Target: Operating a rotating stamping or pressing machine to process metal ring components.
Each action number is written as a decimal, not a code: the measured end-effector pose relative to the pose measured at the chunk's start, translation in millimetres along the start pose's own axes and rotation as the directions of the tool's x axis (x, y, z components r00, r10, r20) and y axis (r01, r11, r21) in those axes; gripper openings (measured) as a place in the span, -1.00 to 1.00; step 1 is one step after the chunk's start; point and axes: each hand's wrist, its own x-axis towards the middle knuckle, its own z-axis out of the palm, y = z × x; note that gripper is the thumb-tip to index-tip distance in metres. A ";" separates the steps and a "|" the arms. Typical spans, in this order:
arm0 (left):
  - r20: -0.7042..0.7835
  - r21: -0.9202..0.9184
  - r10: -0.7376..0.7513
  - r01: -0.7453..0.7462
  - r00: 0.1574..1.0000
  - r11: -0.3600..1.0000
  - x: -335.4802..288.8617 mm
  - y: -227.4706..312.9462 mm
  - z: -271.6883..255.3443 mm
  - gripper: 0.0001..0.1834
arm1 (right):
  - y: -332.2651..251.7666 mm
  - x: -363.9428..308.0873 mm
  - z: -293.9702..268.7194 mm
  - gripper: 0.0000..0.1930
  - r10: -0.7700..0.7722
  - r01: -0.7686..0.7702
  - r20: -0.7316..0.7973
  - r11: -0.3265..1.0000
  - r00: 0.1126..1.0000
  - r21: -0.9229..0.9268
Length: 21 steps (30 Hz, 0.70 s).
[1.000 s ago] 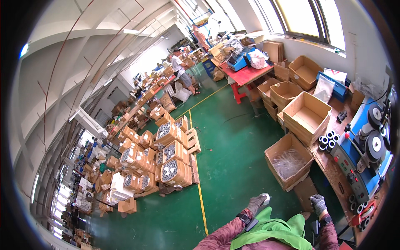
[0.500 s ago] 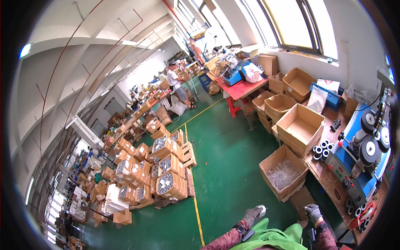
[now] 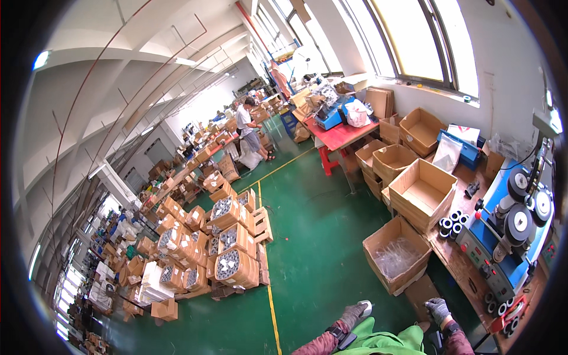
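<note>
Obj [image 3: 367,308] in L hand [image 3: 353,314] hard to ID.

Windows [image 3: 408,38] glare white; daylight bright; dark fisheye rim bends edges.

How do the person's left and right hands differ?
The left hand holds a small white object; no held object can be made out in the right hand. The left hand appears against green floor, the right hand beside brown cardboard. Both wear grey gloves.
</note>
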 end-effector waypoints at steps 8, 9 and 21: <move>-0.069 -0.044 -0.083 0.080 0.994 0.996 -18.6 11.7 11.1 -0.72 | -0.2 -5.9 1.0 -0.90 -0.051 0.050 -0.024 0.997 0.998 -0.052; -0.053 -0.041 -0.083 0.081 0.995 0.996 -19.1 11.4 10.6 -0.71 | 0.5 -5.8 1.5 -0.90 -0.054 0.053 -0.011 0.998 0.998 -0.039; -0.060 0.078 -0.039 0.044 0.997 0.996 -22.2 1.6 6.4 -0.69 | -2.8 -15.7 11.7 -0.91 -0.048 0.047 0.010 0.998 0.999 0.033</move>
